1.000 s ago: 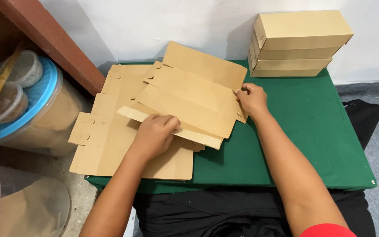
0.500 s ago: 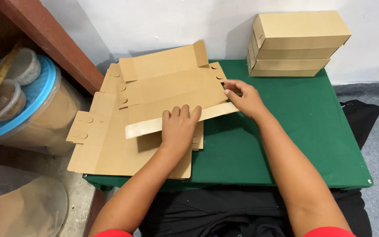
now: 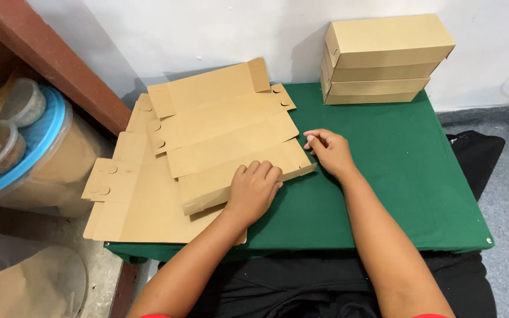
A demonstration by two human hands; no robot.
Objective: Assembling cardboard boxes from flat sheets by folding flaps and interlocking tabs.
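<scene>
Both hands, left (image 3: 253, 189) and right (image 3: 329, 151), press flat the unfolded cardboard box (image 3: 225, 138).

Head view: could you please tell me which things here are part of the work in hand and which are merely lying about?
In hand:
- flat box blank, under left hand; right hand at its edge
- stack of blanks
- finished boxes
- green table

Lying about:
- blue-lidded tub
- small jars
- black cloth
</scene>
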